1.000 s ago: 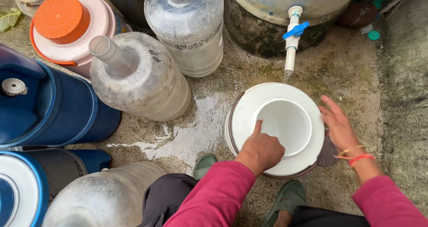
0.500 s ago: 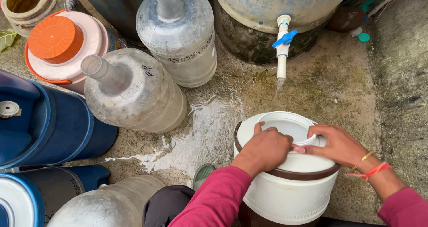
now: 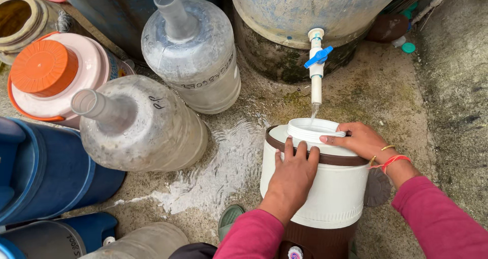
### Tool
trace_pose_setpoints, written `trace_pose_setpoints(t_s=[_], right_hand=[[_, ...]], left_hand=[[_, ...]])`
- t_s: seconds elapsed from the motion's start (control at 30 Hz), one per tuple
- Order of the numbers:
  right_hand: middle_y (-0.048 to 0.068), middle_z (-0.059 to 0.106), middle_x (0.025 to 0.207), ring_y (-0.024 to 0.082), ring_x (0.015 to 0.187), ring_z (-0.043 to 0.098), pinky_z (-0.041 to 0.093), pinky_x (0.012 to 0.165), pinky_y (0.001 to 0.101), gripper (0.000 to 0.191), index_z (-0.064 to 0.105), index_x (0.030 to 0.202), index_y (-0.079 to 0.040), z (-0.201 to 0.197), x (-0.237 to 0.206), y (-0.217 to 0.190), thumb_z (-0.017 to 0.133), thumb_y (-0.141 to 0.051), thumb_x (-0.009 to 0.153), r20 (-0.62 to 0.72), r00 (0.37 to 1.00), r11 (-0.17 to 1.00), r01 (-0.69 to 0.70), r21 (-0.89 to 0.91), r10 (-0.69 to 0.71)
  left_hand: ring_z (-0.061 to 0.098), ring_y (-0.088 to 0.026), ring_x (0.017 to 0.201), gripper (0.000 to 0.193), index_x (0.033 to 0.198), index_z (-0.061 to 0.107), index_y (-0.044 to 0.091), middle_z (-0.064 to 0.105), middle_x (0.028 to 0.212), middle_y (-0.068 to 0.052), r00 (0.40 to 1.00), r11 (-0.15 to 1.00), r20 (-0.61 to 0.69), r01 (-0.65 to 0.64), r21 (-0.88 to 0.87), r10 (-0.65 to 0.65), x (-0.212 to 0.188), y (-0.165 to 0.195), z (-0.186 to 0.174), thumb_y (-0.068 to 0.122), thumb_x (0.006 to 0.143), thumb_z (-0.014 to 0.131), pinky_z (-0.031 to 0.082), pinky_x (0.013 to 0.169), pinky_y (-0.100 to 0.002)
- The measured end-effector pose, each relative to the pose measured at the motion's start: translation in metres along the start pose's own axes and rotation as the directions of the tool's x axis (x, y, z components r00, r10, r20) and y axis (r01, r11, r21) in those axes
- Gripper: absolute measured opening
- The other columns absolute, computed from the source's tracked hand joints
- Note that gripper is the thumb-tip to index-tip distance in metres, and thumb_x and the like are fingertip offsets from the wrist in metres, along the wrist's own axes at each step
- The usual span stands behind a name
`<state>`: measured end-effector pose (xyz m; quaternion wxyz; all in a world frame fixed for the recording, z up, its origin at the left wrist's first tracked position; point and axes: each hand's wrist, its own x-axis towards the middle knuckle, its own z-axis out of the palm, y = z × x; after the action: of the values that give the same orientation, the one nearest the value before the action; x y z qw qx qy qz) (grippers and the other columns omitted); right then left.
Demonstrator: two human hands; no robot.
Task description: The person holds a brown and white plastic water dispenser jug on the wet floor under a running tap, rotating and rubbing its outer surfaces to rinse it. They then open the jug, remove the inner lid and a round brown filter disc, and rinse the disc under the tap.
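**Cooler held under tap**

The white and brown water cooler (image 3: 317, 188) stands on wet concrete, tilted, its open mouth below the white tap (image 3: 316, 70), apparently to catch the thin stream. The left hand (image 3: 292, 175) lies flat against the near shoulder, fingers extended; the right hand (image 3: 358, 139) curls over the mouth's rim. Clear jugs (image 3: 190, 55) stand apart.

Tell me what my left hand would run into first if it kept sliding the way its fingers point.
The left hand points up over the white cooler. Going straight on, it would likely meet the cooler's raised white neck first, though depth is hard to judge.
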<state>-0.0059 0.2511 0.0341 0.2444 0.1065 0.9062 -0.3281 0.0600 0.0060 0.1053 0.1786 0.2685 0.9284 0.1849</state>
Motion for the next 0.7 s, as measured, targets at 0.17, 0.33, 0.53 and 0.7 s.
trace_pose_setpoints(t_s=[0.17, 0.33, 0.53, 0.7], right_hand=[[-0.006, 0.073, 0.123, 0.012, 0.12, 0.062, 0.047, 0.091, 0.0284, 0.038, 0.08, 0.111, -0.013, -0.027, 0.035, -0.011, 0.062, -0.044, 0.095, -0.218, 0.975, 0.849, 0.09, 0.521, 0.031], [0.014, 0.084, 0.098, 0.026, 0.101, 0.076, 0.056, 0.091, 0.0376, 0.061, 0.08, 0.102, 0.001, -0.053, 0.061, -0.032, 0.053, -0.054, 0.101, 0.254, 0.966, 0.903, -0.151, 0.402, 0.048], [0.023, 0.063, 0.126, 0.035, 0.116, 0.059, 0.049, 0.095, 0.0488, 0.064, 0.062, 0.139, 0.0, -0.03, 0.036, -0.003, 0.072, -0.045, 0.094, -0.087, 0.996, 0.99, 0.013, 0.142, -0.001], [0.016, 0.063, 0.137, 0.029, 0.125, 0.06, 0.048, 0.102, 0.046, 0.066, 0.058, 0.14, -0.007, 0.012, -0.019, 0.035, 0.065, -0.052, 0.091, 0.169, 0.925, 0.626, -0.358, 0.693, 0.341]], left_hand=[[0.026, -0.058, 0.145, 0.055, 0.125, 0.045, -0.002, 0.046, 0.138, -0.024, 0.998, 0.997, -0.039, 0.039, -0.066, -0.041, 0.016, -0.006, 0.01, -0.011, 0.076, 0.069, 0.037, 0.109, -0.069], [0.027, -0.058, 0.145, 0.059, 0.128, 0.044, -0.002, 0.045, 0.14, -0.024, 1.0, 0.997, -0.002, 0.029, -0.072, -0.029, 0.016, -0.013, 0.017, -0.012, 0.075, 0.068, 0.038, 0.108, -0.069], [0.029, -0.056, 0.146, 0.055, 0.128, 0.045, 0.001, 0.047, 0.141, -0.023, 0.995, 0.996, -0.085, -0.063, -0.061, 0.057, 0.01, -0.015, 0.014, -0.009, 0.08, 0.069, 0.036, 0.111, -0.069], [0.009, -0.056, 0.151, 0.095, 0.134, 0.047, 0.008, 0.024, 0.159, -0.027, 0.998, 0.98, 0.058, -0.01, -0.199, 0.022, 0.006, -0.012, 0.007, 0.015, 0.052, 0.095, 0.026, 0.114, -0.073]])
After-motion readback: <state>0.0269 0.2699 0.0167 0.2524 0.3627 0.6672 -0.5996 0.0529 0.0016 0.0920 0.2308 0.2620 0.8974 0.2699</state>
